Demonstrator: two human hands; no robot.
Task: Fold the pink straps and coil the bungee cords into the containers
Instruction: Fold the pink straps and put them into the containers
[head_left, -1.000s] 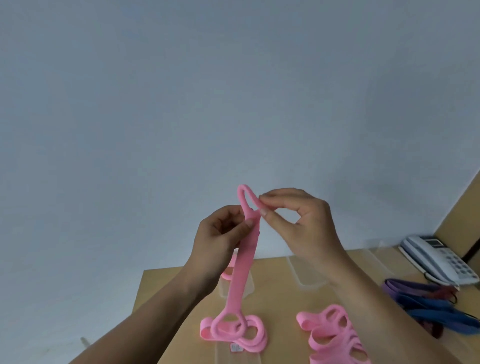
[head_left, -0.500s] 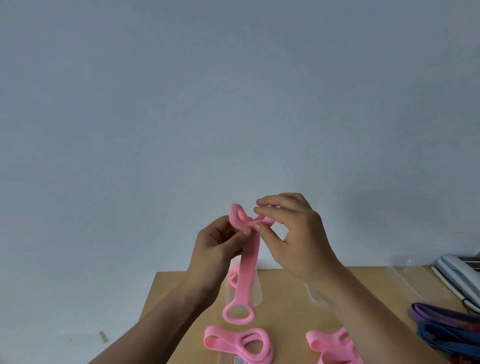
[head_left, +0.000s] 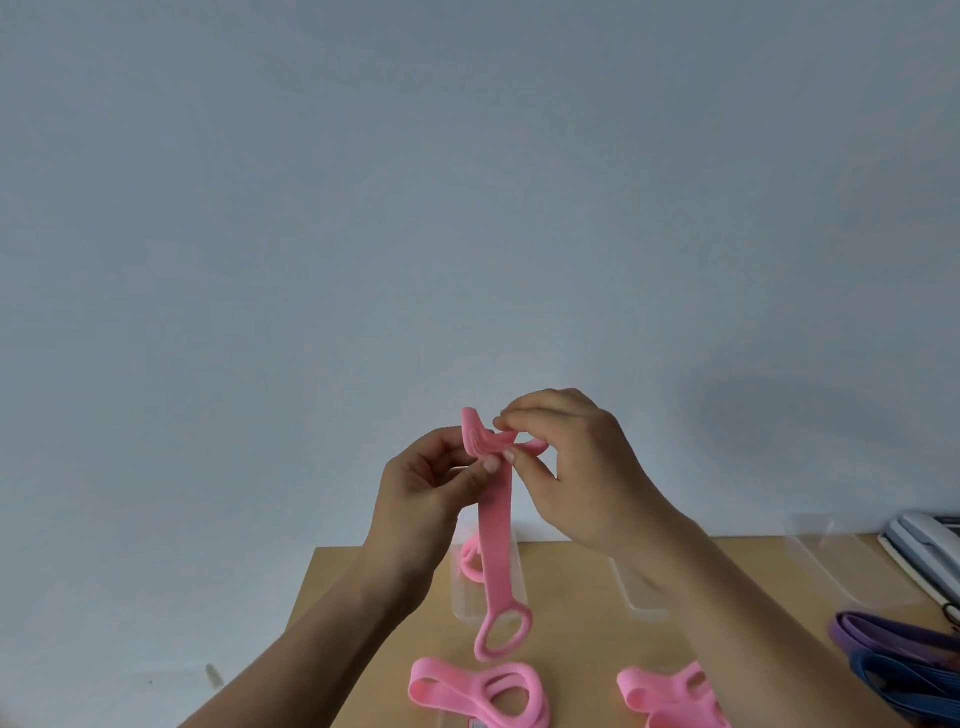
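Tan table (head_left: 571, 639), two hands (head_left: 421, 499) (head_left: 587, 478) pinching one pink strap (head_left: 496, 530), two folded pink bundles (head_left: 478, 696) (head_left: 670, 696)

Matt, soft-looking long pink rubbery strap (head_left: 496, 525), fine ribbing on the face at its bent top. Smooth, matt light wood-look table (head_left: 363, 623). Glossy, see-through clear plastic container (head_left: 631, 603) near its far edge. Slight sheen on smooth purple rubbery bands (head_left: 883, 636) and blue rubbery bands (head_left: 909, 680), right edge.

my left hand (head_left: 426, 499): bare | my right hand (head_left: 582, 483): bare | forearms: bare to the lower frame edge | nails: short
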